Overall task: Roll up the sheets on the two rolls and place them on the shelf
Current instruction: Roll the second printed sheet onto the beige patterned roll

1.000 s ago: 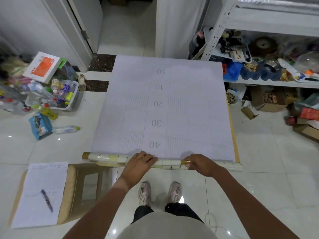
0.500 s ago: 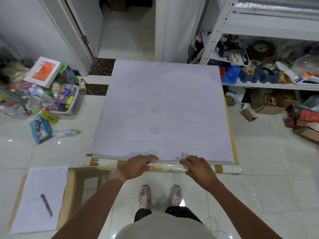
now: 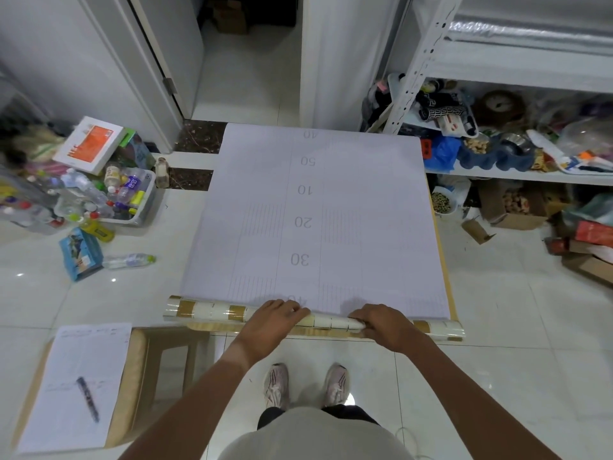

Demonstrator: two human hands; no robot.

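We see the roll (image 3: 212, 309) lying across the near end of the sheet (image 3: 315, 220), which is spread flat on the floor (image 3: 497, 310) toward the doorway. Compared with a second ago, the printed "40" that lay fully clear of the roll is now almost swallowed under it, so the roll has advanced a short way up the sheet; we judge the rolling of this sheet to be at an early stage, with most of its length left. The left hand (image 3: 270, 322) rests on the roll with fingers curved over its top, and the right hand (image 3: 381, 322) grips it likewise, both near its middle. The roll's ends stick out past the sheet's edges on either side.

The shelf (image 3: 517, 175) stands at the right, its lower level crowded with a blue bag (image 3: 441, 154) and loose clutter. A bin of bottles (image 3: 132, 197) and a stray bottle (image 3: 129, 260) sit left of the sheet, apart from it. A stool (image 3: 169, 346) stands just beside the roll's left end, with a paper (image 3: 79, 383) and pen (image 3: 88, 398) next to it. Nothing lies on the sheet ahead.
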